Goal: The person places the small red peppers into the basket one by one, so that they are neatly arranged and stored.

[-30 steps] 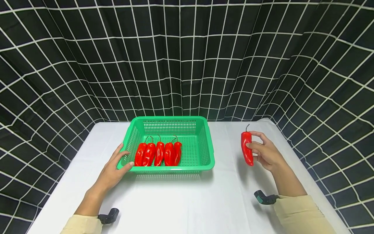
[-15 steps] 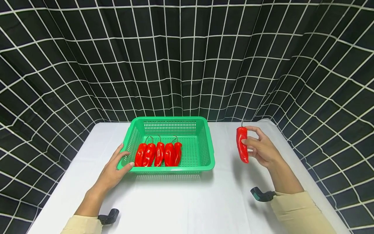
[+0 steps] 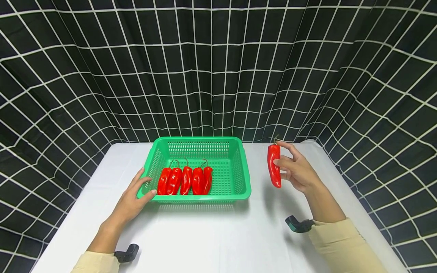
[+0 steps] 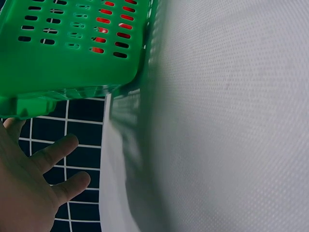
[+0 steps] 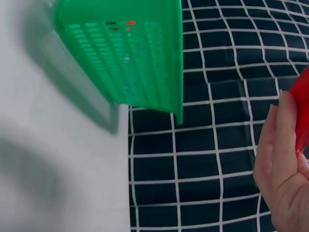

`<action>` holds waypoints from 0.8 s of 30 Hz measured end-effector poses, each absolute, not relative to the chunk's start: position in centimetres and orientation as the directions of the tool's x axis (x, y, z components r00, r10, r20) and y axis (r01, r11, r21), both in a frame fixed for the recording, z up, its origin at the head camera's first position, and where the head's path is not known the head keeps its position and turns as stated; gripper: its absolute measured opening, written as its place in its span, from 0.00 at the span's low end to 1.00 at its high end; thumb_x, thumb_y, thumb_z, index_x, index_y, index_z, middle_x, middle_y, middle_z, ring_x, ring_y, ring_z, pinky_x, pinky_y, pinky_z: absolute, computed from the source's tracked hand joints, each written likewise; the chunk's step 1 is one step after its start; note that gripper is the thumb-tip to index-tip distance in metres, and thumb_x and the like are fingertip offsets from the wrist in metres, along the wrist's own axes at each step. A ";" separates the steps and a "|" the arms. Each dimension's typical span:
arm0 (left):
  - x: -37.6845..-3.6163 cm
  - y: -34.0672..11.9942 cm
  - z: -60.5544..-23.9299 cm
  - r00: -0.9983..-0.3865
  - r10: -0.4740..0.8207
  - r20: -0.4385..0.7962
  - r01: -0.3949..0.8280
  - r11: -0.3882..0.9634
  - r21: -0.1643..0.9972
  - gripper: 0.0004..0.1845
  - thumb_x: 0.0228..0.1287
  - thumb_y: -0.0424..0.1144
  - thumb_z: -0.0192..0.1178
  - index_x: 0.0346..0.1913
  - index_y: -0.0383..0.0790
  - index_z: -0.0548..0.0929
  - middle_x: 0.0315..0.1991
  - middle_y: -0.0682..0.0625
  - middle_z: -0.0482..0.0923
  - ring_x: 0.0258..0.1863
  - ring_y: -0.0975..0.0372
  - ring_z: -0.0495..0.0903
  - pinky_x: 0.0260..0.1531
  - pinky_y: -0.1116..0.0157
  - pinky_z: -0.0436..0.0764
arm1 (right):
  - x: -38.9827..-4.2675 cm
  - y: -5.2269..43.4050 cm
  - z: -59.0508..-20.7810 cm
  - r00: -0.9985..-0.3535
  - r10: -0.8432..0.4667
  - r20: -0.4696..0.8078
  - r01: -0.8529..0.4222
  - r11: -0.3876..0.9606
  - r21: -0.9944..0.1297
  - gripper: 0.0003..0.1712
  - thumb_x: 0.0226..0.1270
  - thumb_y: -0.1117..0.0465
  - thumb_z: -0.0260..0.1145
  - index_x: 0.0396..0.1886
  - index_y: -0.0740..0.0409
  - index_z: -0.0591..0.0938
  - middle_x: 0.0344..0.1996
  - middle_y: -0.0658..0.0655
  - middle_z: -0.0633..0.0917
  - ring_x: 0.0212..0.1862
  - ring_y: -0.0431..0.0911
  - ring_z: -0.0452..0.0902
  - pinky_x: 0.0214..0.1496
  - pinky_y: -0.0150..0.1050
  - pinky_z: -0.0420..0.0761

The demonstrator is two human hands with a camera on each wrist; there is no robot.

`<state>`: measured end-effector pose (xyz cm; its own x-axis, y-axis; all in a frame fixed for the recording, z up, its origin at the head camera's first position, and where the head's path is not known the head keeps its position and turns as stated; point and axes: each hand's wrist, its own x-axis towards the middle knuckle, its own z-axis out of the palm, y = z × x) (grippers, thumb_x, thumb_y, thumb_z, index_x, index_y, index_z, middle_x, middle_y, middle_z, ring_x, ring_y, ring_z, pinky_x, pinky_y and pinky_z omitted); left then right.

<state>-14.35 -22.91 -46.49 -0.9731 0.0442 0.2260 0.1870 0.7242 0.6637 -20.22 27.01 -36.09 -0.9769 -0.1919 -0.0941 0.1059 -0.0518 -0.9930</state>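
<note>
A red pepper [image 3: 272, 159] with a thin stem is pinched between the thumb and fingers of my right hand [image 3: 296, 170], upright and raised above the table, right of the green plastic basket [image 3: 205, 197]. The right wrist view shows just part of this pepper [image 5: 303, 111] at its edge. Inside the basket, several red peppers [image 3: 186, 180] lie side by side, stems pointing away. My left hand [image 3: 129, 199] holds the basket's near left corner, thumb on the front rim and a finger over the side rim. Its other fingers [image 4: 60, 152] stretch out below the rim in the left wrist view.
A white cloth covers the table [image 3: 205, 239]. Behind it and along both sides hangs a black curtain [image 3: 218, 76] with a white grid. Each wrist carries a small black camera mount [image 3: 128, 253]. The basket's right part shows bare slotted floor [image 3: 222, 176].
My right hand has moved left toward the basket and slightly away from me, carrying the pepper. The left hand, the basket and the peppers in it have stayed in place.
</note>
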 end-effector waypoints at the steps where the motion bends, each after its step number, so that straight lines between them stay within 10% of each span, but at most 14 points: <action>1: -14.4 -22.9 -46.6 -0.972 0.045 0.231 0.191 0.724 0.663 0.25 0.65 0.52 0.59 0.59 0.42 0.74 0.76 0.49 0.48 0.69 0.43 0.56 0.55 0.33 0.61 | -20.3 26.8 -36.0 -0.977 -0.194 -0.091 0.103 -0.051 -0.993 0.43 0.63 0.65 0.67 0.74 0.44 0.57 0.60 0.62 0.66 0.55 0.54 0.71 0.46 0.49 0.81; 24: -14.3 -23.0 -46.5 -0.974 0.046 0.221 0.186 0.720 0.669 0.25 0.65 0.53 0.59 0.60 0.43 0.73 0.76 0.49 0.48 0.69 0.42 0.55 0.54 0.32 0.61 | -21.9 20.6 -36.7 -0.961 -0.267 -0.079 0.101 -0.073 -0.992 0.41 0.62 0.67 0.66 0.72 0.45 0.61 0.56 0.66 0.74 0.52 0.59 0.76 0.44 0.54 0.81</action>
<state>-14.30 -22.98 -46.54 -0.9742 0.0462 0.2208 0.1857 0.7197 0.6689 -21.88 20.65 -36.70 -0.9605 -0.2669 -0.0786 0.1015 -0.0731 -0.9922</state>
